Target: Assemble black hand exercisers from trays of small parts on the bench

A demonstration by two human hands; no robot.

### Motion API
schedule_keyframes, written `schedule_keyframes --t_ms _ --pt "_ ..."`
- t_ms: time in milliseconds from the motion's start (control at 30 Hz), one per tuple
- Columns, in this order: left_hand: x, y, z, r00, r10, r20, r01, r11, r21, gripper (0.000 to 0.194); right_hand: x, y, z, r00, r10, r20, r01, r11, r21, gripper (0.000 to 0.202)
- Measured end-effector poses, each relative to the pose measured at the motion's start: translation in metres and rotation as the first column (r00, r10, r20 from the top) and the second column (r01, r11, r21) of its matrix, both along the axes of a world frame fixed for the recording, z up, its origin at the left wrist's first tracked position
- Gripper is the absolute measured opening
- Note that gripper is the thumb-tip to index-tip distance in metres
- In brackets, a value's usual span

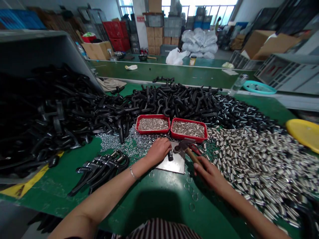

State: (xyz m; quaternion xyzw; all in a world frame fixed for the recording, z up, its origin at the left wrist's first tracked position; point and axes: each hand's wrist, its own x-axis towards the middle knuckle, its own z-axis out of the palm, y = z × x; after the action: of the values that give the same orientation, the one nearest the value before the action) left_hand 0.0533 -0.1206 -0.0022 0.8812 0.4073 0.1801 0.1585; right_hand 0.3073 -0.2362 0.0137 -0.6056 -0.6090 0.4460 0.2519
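A short black part [170, 155] is showing a dark, glossy, rounded surface and is lying on a flat silver plate [177, 166] near the middle of the worktop [154, 202]. The left hand [159, 151] is grasping this part with its fingers. The right hand [208, 171] is clenching its fingers around the wooden handle of one hammer [193, 156], whose dark metal head is hanging over the plate's right side. One red-handled tool [195, 150] is lying just beside the hammer head. Two red trays are standing beyond the plate: the left tray [152, 132] is holding small rings, the right tray [190, 138] small pins. Loose rings are lying near the plate, too many to count. One group of black levers [99, 169] is resting on the left, its members overlapping. Silver cylinders [239, 156] are covering the right side, uncountable, and black pieces [174, 99] are heaping up on the far side. One yellow lid [302, 132] is sitting at the far right.
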Motion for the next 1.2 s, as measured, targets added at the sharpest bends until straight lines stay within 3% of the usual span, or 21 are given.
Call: schedule_keyframes --t_ms 33,133,200,267,367,467,533,600,667,733,767,833,900,1000,1100,1200 --pt "-0.001 -0.004 0.001 1.000 0.006 -0.020 -0.006 1.000 0.010 0.019 0.000 0.001 0.002 0.999 0.023 0.046 -0.024 0.999 0.027 0.037" --pt "-0.005 -0.018 -0.004 0.996 0.092 0.006 -0.092 0.996 -0.009 0.072 -0.005 0.000 0.016 0.991 0.059 0.122 -0.075 0.989 0.129 0.038" --pt "-0.008 -0.027 -0.012 0.991 0.129 0.032 -0.128 0.991 -0.040 0.094 -0.012 0.001 0.026 0.987 0.054 0.152 -0.087 0.971 0.221 0.040" --pt "-0.008 -0.032 -0.019 0.990 0.133 0.050 -0.130 0.989 -0.064 0.094 -0.019 0.008 0.027 0.972 0.067 0.227 -0.126 0.958 0.258 0.040" --pt "-0.008 -0.031 -0.025 0.990 0.126 0.069 -0.121 0.990 -0.067 0.094 -0.020 0.026 0.011 0.941 0.128 0.314 -0.191 0.965 0.177 0.035" --pt "-0.010 -0.028 -0.025 0.991 0.112 0.072 -0.105 0.991 -0.083 0.095 -0.008 0.042 -0.011 0.962 0.117 0.248 -0.138 0.988 0.066 0.039" --pt "-0.012 -0.029 -0.025 0.991 0.104 0.090 -0.095 0.991 -0.097 0.094 -0.002 0.044 -0.017 0.973 0.065 0.223 -0.080 0.995 0.060 0.043" --pt "-0.012 -0.034 -0.023 0.981 0.144 0.131 -0.132 0.987 -0.096 0.091 -0.003 0.038 -0.013 0.963 -0.012 0.268 -0.048 0.975 0.217 0.044" --pt "-0.007 -0.043 -0.018 0.950 0.247 0.190 -0.235 0.968 -0.086 0.086 -0.014 0.030 -0.002 0.945 -0.120 0.305 -0.028 0.898 0.440 0.041" --pt "0.001 -0.056 -0.013 0.895 0.362 0.260 -0.358 0.932 -0.062 0.083 -0.033 0.024 0.007 0.958 -0.165 0.235 0.021 0.856 0.517 0.037" --pt "0.006 -0.063 -0.011 0.870 0.398 0.292 -0.404 0.914 -0.041 0.082 -0.044 0.023 0.009 0.979 -0.141 0.148 0.056 0.882 0.468 0.036" --pt "0.015 -0.076 -0.008 0.865 0.383 0.325 -0.411 0.912 0.018 0.083 -0.066 0.026 0.004 0.986 -0.099 -0.135 0.130 0.961 0.243 0.039" --pt "0.020 -0.078 -0.005 0.917 0.262 0.301 -0.293 0.954 0.064 0.085 -0.084 0.035 -0.007 0.880 -0.192 -0.434 0.209 0.978 -0.008 0.044" --pt "0.014 -0.048 0.004 0.972 0.062 0.229 -0.080 0.994 0.071 0.073 -0.095 0.053 -0.027 0.699 -0.329 -0.636 0.303 0.941 -0.153 0.046" --pt "-0.008 0.018 0.026 0.984 0.061 0.166 -0.085 0.986 0.142 0.043 -0.094 0.065 -0.040 0.686 -0.300 -0.663 0.292 0.948 -0.126 0.049" --pt "-0.025 0.083 0.055 0.992 0.092 0.082 -0.107 0.970 0.217 0.039 -0.089 0.062 -0.042 0.706 -0.300 -0.642 0.306 0.946 -0.105 0.048"
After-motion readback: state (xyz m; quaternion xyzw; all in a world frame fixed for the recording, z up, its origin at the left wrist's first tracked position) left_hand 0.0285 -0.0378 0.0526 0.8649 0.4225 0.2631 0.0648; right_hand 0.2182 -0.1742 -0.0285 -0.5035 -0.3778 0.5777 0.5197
